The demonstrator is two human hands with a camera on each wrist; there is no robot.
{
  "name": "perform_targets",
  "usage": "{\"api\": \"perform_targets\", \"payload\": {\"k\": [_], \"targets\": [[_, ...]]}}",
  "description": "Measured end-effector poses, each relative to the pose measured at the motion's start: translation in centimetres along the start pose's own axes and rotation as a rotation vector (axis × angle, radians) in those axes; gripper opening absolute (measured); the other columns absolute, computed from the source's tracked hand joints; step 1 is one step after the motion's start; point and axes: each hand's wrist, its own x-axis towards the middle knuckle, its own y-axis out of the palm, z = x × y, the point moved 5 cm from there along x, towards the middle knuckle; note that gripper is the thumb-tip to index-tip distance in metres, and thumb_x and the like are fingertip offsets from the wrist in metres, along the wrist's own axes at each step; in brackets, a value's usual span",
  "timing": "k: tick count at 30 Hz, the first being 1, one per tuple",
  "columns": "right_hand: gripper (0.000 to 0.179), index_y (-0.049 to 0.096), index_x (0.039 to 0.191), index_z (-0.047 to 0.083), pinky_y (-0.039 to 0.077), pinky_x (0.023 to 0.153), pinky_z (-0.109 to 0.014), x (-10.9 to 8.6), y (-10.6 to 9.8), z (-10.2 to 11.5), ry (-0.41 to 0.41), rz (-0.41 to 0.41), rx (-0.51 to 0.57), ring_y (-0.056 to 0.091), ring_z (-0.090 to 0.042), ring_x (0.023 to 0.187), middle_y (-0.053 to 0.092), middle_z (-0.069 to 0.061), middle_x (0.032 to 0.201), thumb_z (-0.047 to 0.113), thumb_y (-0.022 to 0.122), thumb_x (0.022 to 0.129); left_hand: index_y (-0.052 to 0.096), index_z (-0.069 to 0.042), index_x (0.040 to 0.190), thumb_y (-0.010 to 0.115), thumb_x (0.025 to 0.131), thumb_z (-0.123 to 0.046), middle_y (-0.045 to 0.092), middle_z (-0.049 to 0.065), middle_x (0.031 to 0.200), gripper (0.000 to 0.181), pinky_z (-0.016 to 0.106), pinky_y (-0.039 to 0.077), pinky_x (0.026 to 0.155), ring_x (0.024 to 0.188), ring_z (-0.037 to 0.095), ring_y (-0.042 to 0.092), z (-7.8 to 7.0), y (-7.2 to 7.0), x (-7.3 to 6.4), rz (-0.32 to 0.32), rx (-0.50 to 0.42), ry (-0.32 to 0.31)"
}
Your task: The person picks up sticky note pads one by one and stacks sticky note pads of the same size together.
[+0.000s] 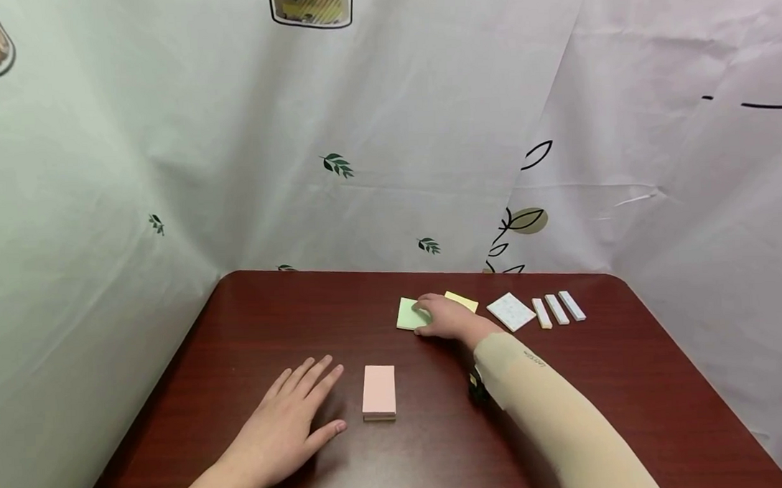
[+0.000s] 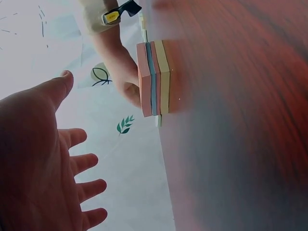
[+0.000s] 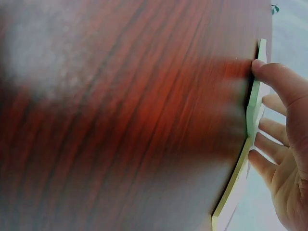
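Note:
My right hand (image 1: 447,317) is at the right side of a light green sticky note pad (image 1: 408,314) lying on the table. In the right wrist view the thumb (image 3: 263,68) touches the green pad's near edge, with the fingers bent over its far side. A yellow sticky note pad (image 1: 463,300) lies right beside it, partly hidden by the hand. My left hand (image 1: 287,420) is spread palm down, holding nothing. Just right of it sits a block of stacked sticky note pads (image 1: 379,389), pink on top with blue, pink and yellow layers (image 2: 154,79) below.
Right of the yellow pad lie a white patterned square pad (image 1: 511,311) and three narrow pale strip pads (image 1: 557,309) in a row. The dark red wooden table (image 1: 290,312) meets a hanging white printed cloth (image 1: 374,130) at its back and sides.

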Motion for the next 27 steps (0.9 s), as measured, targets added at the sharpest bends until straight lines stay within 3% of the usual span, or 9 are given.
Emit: {"api": "perform_targets", "payload": {"k": [7,15,27], "targets": [[0.043,0.062,0.126,0.013,0.038,0.108,-0.04,-0.1,-0.2,0.0,-0.005,0.01,-0.019,0.049,-0.026,0.13,0.056,-0.01,0.137,0.032,0.072,0.089,0.04,-0.02,0.153,0.062,0.091,-0.057,0.035,0.004,0.158,0.075,0.053,0.024,0.114,0.145,0.03,0.032,-0.3,0.1,0.3,0.011,-0.006,0.004],[0.042,0.064,0.115,0.013,0.043,0.099,-0.042,-1.2,-0.4,0.8,-0.075,-0.009,-0.15,0.056,-0.027,0.115,0.063,-0.006,0.121,0.036,0.076,0.082,0.04,-0.02,0.153,0.062,0.091,-0.057,0.035,0.004,0.158,0.076,0.054,0.025,0.114,0.144,0.03,0.032,-0.6,0.2,0.5,0.009,-0.007,0.01],[0.042,0.065,0.108,0.011,0.044,0.095,-0.039,-6.6,0.6,3.0,-0.251,-0.098,-0.215,0.058,-0.023,0.1,0.062,-0.003,0.106,0.037,0.077,0.078,0.041,-0.02,0.152,0.063,0.09,-0.057,0.036,0.005,0.157,0.076,0.053,0.024,0.114,0.143,0.031,0.034,-0.8,0.4,0.7,0.004,-0.003,0.013]]}}
